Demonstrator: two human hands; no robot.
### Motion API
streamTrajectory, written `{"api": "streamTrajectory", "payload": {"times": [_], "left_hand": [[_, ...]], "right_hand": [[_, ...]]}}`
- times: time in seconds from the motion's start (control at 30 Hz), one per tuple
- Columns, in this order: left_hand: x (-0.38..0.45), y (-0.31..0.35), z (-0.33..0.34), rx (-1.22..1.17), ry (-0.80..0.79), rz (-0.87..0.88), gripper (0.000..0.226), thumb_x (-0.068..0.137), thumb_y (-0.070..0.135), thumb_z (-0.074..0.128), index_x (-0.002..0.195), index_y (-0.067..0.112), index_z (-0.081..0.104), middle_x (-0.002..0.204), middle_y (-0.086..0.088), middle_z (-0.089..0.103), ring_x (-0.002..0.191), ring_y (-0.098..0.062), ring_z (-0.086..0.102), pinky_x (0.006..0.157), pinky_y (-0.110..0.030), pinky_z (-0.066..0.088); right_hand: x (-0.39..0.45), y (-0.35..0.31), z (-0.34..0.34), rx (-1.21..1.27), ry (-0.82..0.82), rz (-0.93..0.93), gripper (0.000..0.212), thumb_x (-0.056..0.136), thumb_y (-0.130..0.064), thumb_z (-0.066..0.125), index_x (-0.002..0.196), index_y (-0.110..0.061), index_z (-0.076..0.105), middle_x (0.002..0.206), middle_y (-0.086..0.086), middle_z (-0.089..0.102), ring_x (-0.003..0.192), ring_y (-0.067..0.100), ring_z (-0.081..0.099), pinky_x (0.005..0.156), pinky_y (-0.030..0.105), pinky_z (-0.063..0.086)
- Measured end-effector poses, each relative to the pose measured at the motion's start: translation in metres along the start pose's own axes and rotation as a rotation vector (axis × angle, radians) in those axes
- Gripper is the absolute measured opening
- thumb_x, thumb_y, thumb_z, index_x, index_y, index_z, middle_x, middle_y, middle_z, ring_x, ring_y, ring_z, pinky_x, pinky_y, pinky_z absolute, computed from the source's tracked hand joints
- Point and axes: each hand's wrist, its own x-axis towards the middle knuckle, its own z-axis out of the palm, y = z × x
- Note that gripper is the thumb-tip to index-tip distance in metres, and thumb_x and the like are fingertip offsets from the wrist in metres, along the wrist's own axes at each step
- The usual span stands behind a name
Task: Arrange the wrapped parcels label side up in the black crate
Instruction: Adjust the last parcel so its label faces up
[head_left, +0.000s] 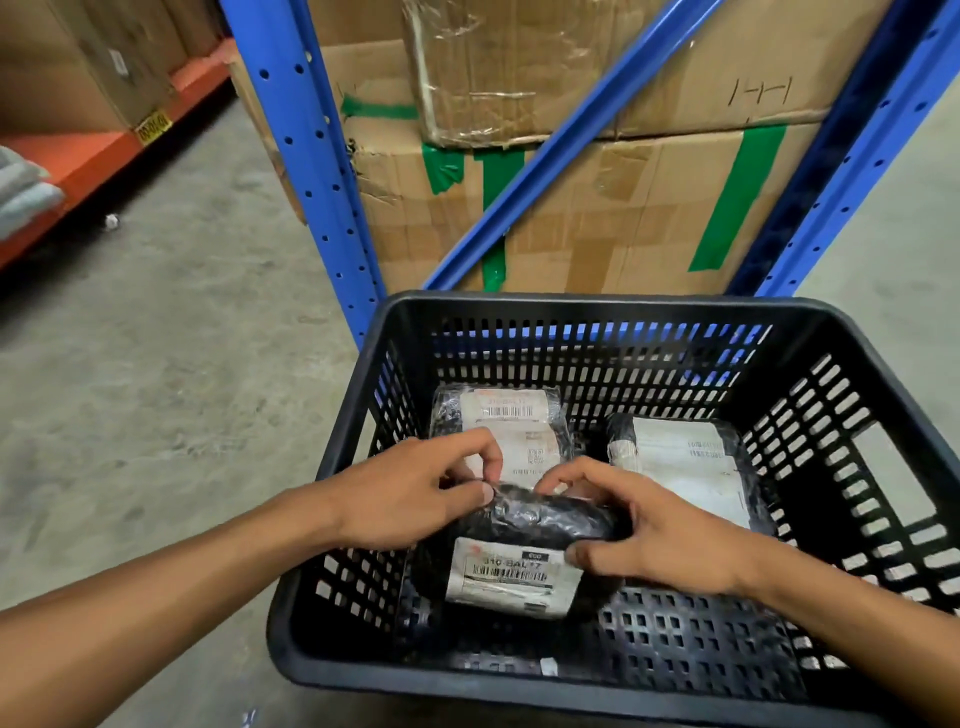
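Note:
A black slotted crate (587, 312) stands on the concrete floor below me. Inside it lie three parcels wrapped in black plastic. The near parcel (519, 571) shows its white barcode label on top; my left hand (415, 499) pinches its far left edge and my right hand (654, 530) grips its right side. Behind it, a second parcel (514, 421) lies at the back left with its label up. A third parcel (685, 462) lies at the back right, white label facing up, partly hidden by my right hand.
A blue steel rack (317, 171) rises just behind the crate, holding large cardboard boxes (597, 208) patched with green tape. An orange shelf (93, 156) with boxes runs along the far left. Grey concrete floor (171, 364) spreads to the left of the crate.

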Motion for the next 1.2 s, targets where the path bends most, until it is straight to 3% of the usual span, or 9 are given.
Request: {"api": "streamTrajectory", "payload": {"times": [0.13, 0.23, 0.43, 0.63, 0.83, 0.9, 1.0, 1.1, 1.2], "left_hand": [[0.011, 0.014, -0.025, -0.249, 0.263, 0.087, 0.017, 0.101, 0.05, 0.05, 0.112, 0.045, 0.062, 0.092, 0.012, 0.072, 0.079, -0.002, 0.067, 0.079, -0.03, 0.05], [0.017, 0.023, -0.029, -0.406, 0.275, 0.199, 0.043, 0.095, 0.051, 0.063, 0.136, 0.055, 0.052, 0.126, 0.024, 0.069, 0.114, -0.001, 0.07, 0.09, -0.022, 0.057], [0.03, 0.03, -0.024, -0.432, 0.365, 0.295, 0.088, 0.082, 0.056, 0.077, 0.15, 0.067, 0.023, 0.144, 0.032, 0.057, 0.13, 0.001, 0.059, 0.102, -0.025, 0.054], [0.044, 0.034, -0.013, -0.469, 0.486, 0.297, 0.069, 0.088, 0.05, 0.073, 0.146, 0.062, 0.038, 0.149, 0.02, 0.056, 0.135, -0.004, 0.056, 0.112, -0.045, 0.048], [0.056, 0.035, -0.001, -0.618, 0.568, 0.226, 0.052, 0.094, 0.039, 0.069, 0.137, 0.062, 0.052, 0.151, 0.015, 0.057, 0.137, -0.01, 0.056, 0.113, -0.047, 0.048], [0.061, 0.035, 0.006, -0.634, 0.555, 0.176, 0.048, 0.098, 0.036, 0.066, 0.136, 0.063, 0.052, 0.143, 0.019, 0.062, 0.132, -0.008, 0.06, 0.111, -0.045, 0.049], [0.076, 0.043, 0.021, -0.666, 0.529, 0.076, 0.046, 0.1, 0.041, 0.062, 0.134, 0.068, 0.049, 0.137, 0.032, 0.061, 0.129, 0.001, 0.058, 0.113, -0.042, 0.048], [0.093, 0.052, 0.039, -0.727, 0.486, 0.061, 0.046, 0.101, 0.041, 0.06, 0.134, 0.07, 0.048, 0.157, 0.023, 0.045, 0.145, -0.007, 0.044, 0.12, -0.044, 0.038], [0.111, 0.058, 0.059, -0.738, 0.419, 0.08, 0.05, 0.103, 0.031, 0.059, 0.137, 0.066, 0.047, 0.15, 0.033, 0.044, 0.147, -0.002, 0.036, 0.12, -0.032, 0.033]], "right_hand": [[0.007, -0.026, -0.024, 0.099, 0.248, -0.17, 0.037, 0.09, -0.029, 0.07, 0.126, -0.039, 0.068, 0.128, -0.011, 0.069, 0.118, 0.01, 0.066, 0.093, 0.021, 0.054], [0.02, -0.046, -0.039, 0.292, 0.411, -0.229, 0.027, 0.095, -0.017, 0.064, 0.115, -0.03, 0.077, 0.12, -0.001, 0.075, 0.108, 0.013, 0.071, 0.085, 0.021, 0.056], [0.03, -0.082, -0.066, 0.457, 0.529, -0.179, 0.022, 0.099, -0.02, 0.058, 0.105, -0.02, 0.08, 0.112, 0.012, 0.078, 0.098, 0.019, 0.072, 0.084, 0.031, 0.058], [0.031, -0.087, -0.062, 0.404, 0.579, -0.166, 0.02, 0.096, -0.025, 0.065, 0.112, -0.033, 0.073, 0.107, 0.005, 0.078, 0.089, 0.016, 0.074, 0.075, 0.031, 0.06], [0.023, -0.057, -0.035, 0.214, 0.606, -0.107, 0.071, 0.073, -0.071, 0.07, 0.139, -0.064, 0.042, 0.149, -0.02, 0.051, 0.133, 0.009, 0.054, 0.11, 0.041, 0.046], [0.022, -0.047, -0.033, 0.235, 0.62, -0.076, 0.058, 0.083, -0.062, 0.067, 0.137, -0.06, 0.048, 0.143, -0.02, 0.058, 0.124, 0.003, 0.061, 0.103, 0.033, 0.052], [0.018, -0.035, -0.044, 0.236, 0.654, -0.038, 0.039, 0.098, -0.037, 0.061, 0.136, -0.042, 0.057, 0.114, -0.022, 0.075, 0.097, -0.002, 0.073, 0.073, 0.012, 0.056], [0.009, -0.024, -0.06, 0.237, 0.693, 0.018, 0.038, 0.1, -0.028, 0.06, 0.138, -0.032, 0.058, 0.093, -0.025, 0.078, 0.082, -0.001, 0.075, 0.061, 0.011, 0.055], [-0.002, -0.012, -0.077, 0.19, 0.754, 0.066, 0.039, 0.101, -0.026, 0.058, 0.14, -0.03, 0.057, 0.087, -0.022, 0.079, 0.074, -0.003, 0.074, 0.057, 0.01, 0.053]]}}
